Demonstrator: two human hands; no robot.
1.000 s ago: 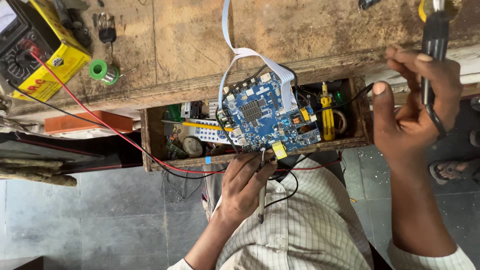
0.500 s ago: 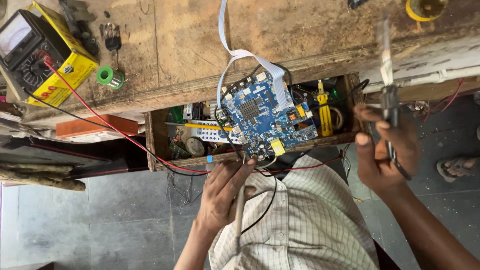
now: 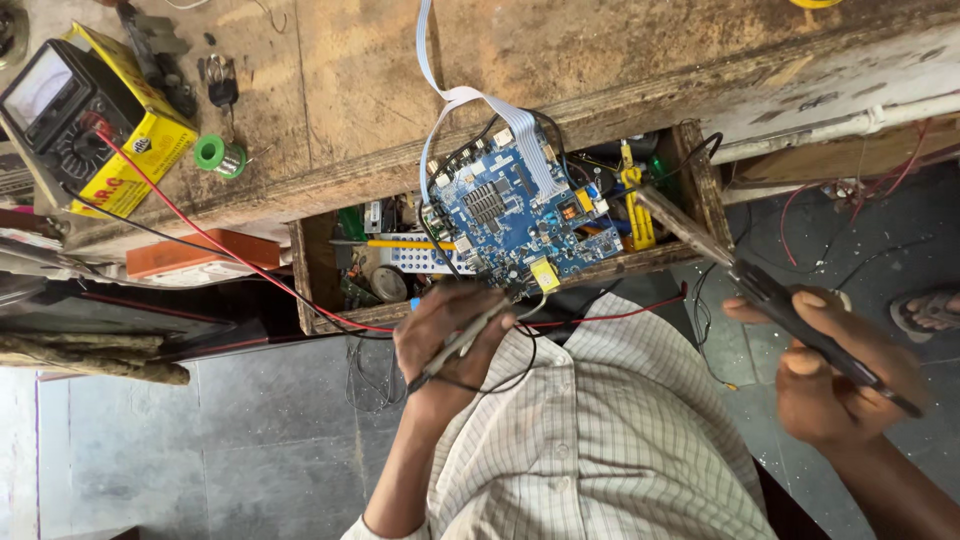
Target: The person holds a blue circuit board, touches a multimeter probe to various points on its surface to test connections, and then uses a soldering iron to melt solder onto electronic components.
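Observation:
A blue circuit board (image 3: pixel 520 215) rests tilted over an open wooden drawer (image 3: pixel 305 290) under the workbench. My left hand (image 3: pixel 445 335) is at the board's lower edge and grips thin test probes (image 3: pixel 470 335) with black and red leads. My right hand (image 3: pixel 850 385), low at the right, is closed around the black handle of a soldering iron (image 3: pixel 770 295). Its metal tip (image 3: pixel 655 205) points up-left toward the drawer's right end, close to the board. A white ribbon cable (image 3: pixel 445 95) runs from the board up across the bench.
A multimeter in a yellow case (image 3: pixel 85 125) lies at the bench's left, with red and black leads trailing down. A green solder spool (image 3: pixel 220 155) and keys (image 3: pixel 220 90) lie beside it. A yellow tool (image 3: pixel 635 215) stands in the drawer. A sandalled foot (image 3: pixel 930 310) shows at right.
My right hand has come down from bench height to the lower right, and the soldering iron has swung from upright to slanting toward the drawer. My left hand stays at the board's edge.

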